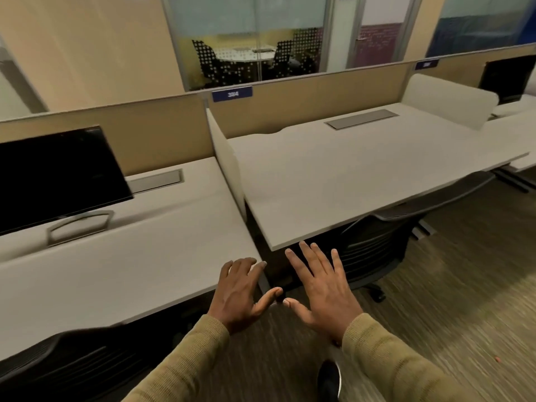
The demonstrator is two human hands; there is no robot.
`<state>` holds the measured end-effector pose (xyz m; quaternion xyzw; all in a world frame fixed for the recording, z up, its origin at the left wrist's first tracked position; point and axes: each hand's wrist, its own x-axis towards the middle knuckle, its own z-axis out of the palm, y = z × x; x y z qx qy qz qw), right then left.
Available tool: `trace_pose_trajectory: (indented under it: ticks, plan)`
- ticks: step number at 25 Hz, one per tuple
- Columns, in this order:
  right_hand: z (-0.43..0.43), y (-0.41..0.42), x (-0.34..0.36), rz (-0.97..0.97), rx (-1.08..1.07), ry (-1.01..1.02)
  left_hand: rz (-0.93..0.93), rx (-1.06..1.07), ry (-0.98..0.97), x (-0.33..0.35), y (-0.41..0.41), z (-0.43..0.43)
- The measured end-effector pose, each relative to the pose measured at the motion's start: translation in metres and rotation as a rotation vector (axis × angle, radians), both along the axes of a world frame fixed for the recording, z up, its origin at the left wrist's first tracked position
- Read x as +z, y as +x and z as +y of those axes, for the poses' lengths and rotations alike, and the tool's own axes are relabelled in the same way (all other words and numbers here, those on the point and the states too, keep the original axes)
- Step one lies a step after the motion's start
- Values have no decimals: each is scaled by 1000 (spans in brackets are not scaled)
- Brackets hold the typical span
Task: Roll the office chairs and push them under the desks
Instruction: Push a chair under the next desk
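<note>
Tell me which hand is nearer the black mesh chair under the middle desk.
Right. The right hand hovers open just left of the black mesh chair; the left hand hovers farther left, by the neighbouring desk's corner.

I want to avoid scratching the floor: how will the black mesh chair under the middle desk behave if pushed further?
The black mesh chair probably rolls easily; a caster shows at its base. The carpet may slow it slightly. Its mesh back likely flexes.
</note>
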<state>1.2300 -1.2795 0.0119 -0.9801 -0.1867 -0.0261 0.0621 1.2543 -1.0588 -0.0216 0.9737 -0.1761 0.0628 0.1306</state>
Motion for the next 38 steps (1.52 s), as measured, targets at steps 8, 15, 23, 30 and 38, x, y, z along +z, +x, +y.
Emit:
trace_pose_trajectory:
  ticks: [8, 15, 23, 30, 38]
  plan:
    - [-159, 132, 29, -66, 38, -52, -151, -62, -92, 6, 128, -164]
    - [-283, 229, 37, -25, -24, -66, -136, -119, -55, 36, 217, -269]
    - [-412, 297, 20, 231, -44, -28, 378, 42, 253, 46, 221, -349]
    - [-509, 313, 13, 144, 64, -21, 318, 594, 114, 46, 164, -416]
    - [-566, 271, 4, 110, 121, 38, 118, 835, 100, 30, 117, -488]
